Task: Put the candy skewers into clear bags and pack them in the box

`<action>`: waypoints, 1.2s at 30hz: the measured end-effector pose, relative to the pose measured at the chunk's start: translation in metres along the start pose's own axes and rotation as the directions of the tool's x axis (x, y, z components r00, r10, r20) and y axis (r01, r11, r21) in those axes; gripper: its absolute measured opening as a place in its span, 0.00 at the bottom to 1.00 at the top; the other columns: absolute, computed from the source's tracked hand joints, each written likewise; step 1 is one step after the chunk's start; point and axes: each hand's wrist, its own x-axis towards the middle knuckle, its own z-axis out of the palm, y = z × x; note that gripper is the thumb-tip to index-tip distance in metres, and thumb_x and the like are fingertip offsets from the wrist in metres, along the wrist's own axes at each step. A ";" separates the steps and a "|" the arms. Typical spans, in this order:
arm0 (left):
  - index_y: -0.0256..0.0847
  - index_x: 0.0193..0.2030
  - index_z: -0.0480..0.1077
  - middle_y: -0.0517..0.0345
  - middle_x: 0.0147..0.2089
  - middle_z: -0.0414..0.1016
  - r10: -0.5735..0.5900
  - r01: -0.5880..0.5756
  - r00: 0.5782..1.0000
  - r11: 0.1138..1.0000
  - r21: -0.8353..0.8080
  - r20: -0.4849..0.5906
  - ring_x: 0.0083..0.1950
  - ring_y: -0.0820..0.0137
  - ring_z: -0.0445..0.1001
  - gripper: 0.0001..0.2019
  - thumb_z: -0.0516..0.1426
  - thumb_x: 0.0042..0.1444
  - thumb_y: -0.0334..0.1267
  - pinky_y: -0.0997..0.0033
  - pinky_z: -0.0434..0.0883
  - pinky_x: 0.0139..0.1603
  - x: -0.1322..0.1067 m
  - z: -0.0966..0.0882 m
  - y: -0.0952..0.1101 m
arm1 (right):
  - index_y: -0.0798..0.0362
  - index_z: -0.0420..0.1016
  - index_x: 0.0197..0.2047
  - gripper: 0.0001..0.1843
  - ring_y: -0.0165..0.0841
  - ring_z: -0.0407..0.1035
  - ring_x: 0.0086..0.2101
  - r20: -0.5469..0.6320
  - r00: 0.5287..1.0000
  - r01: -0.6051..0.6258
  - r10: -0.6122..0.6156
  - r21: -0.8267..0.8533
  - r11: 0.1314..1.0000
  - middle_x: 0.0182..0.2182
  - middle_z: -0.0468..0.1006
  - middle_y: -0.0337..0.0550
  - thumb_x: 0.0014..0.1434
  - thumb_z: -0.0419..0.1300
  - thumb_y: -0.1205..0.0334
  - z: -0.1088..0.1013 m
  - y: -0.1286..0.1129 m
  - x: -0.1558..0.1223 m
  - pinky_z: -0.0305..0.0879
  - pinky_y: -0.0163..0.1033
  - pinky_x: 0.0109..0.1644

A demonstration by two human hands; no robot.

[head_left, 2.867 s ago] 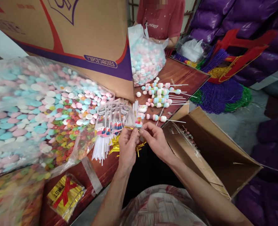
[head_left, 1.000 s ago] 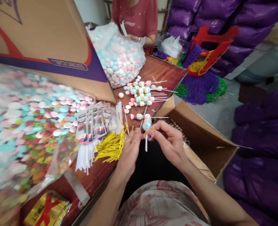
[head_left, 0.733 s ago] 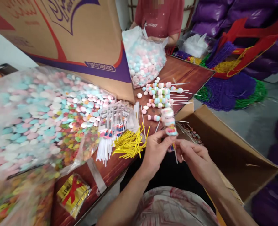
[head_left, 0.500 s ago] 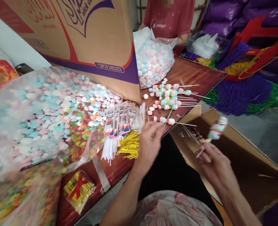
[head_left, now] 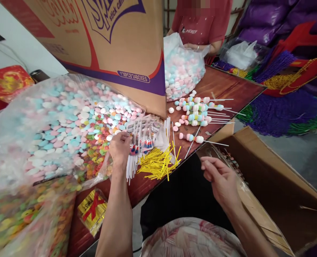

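Note:
My left hand [head_left: 120,145] is on the wooden table [head_left: 225,85], its fingers bent down onto the left edge of a stack of clear printed sleeves [head_left: 144,134] with white sticks. Just right of the stack lies a heap of yellow twist ties [head_left: 158,164]. My right hand [head_left: 217,175] hovers empty with loosely spread fingers over the gap between the table and an open cardboard box [head_left: 271,178]. Beyond it lie one candy skewer [head_left: 191,137] and a pile of finished candy skewers [head_left: 197,110].
A big clear bag of pink, blue and white candies [head_left: 64,114] fills the left. A tall printed carton [head_left: 107,43] stands behind it. Across the table a person in a red shirt [head_left: 201,21] handles another candy bag [head_left: 182,71]. A gold packet [head_left: 92,210] lies near the table's edge.
Both hands held a wrapped candy skewer at the table edge; my right hand swung it over the box and is now empty. My left hand moved left onto the sleeve stack.

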 end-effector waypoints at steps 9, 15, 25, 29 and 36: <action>0.37 0.36 0.75 0.55 0.31 0.76 -0.035 0.033 0.998 0.999 0.022 0.055 0.33 0.65 0.74 0.13 0.63 0.43 0.40 0.68 0.69 0.36 0.007 -0.010 -0.002 | 0.53 0.79 0.40 0.11 0.27 0.60 0.25 0.165 0.986 0.064 -0.025 -0.235 0.970 0.27 0.72 0.39 0.60 0.63 0.54 0.020 -0.001 -0.014 0.50 0.33 0.25; 0.39 0.34 0.76 0.56 0.29 0.76 -0.027 0.026 0.992 1.000 -0.009 -0.126 0.31 0.66 0.74 0.08 0.60 0.50 0.41 0.67 0.68 0.37 0.000 -0.008 0.010 | 0.53 0.78 0.38 0.09 0.29 0.63 0.26 0.270 0.963 0.100 -0.024 -0.270 0.958 0.25 0.72 0.38 0.60 0.61 0.56 0.034 -0.003 -0.022 0.58 0.34 0.29; 0.37 0.33 0.73 0.64 0.24 0.69 -0.273 0.287 0.954 0.701 -0.653 0.126 0.19 0.80 0.60 0.08 0.65 0.45 0.32 0.78 0.57 0.18 -0.009 -0.028 0.033 | 0.53 0.78 0.38 0.10 0.30 0.66 0.28 0.399 0.917 0.149 -0.031 -0.269 0.951 0.26 0.73 0.38 0.61 0.59 0.56 0.047 -0.004 -0.021 0.62 0.35 0.34; 0.35 0.30 0.75 0.64 0.26 0.71 -0.168 0.427 0.904 0.352 -0.833 0.393 0.21 0.83 0.60 0.11 0.70 0.39 0.31 0.81 0.63 0.21 -0.041 -0.026 0.070 | 0.52 0.77 0.42 0.12 0.30 0.66 0.30 0.383 0.923 0.125 -0.038 -0.205 0.971 0.32 0.75 0.39 0.58 0.63 0.55 0.071 -0.013 -0.013 0.63 0.35 0.35; 0.39 0.30 0.78 0.61 0.30 0.75 -0.055 0.587 0.809 0.121 -0.800 0.585 0.25 0.82 0.66 0.11 0.72 0.38 0.34 0.83 0.66 0.26 -0.110 0.023 0.118 | 0.53 0.78 0.39 0.13 0.31 0.65 0.31 0.161 0.980 0.121 -0.119 -0.003 0.993 0.32 0.76 0.41 0.55 0.65 0.53 0.094 -0.023 0.014 0.65 0.37 0.37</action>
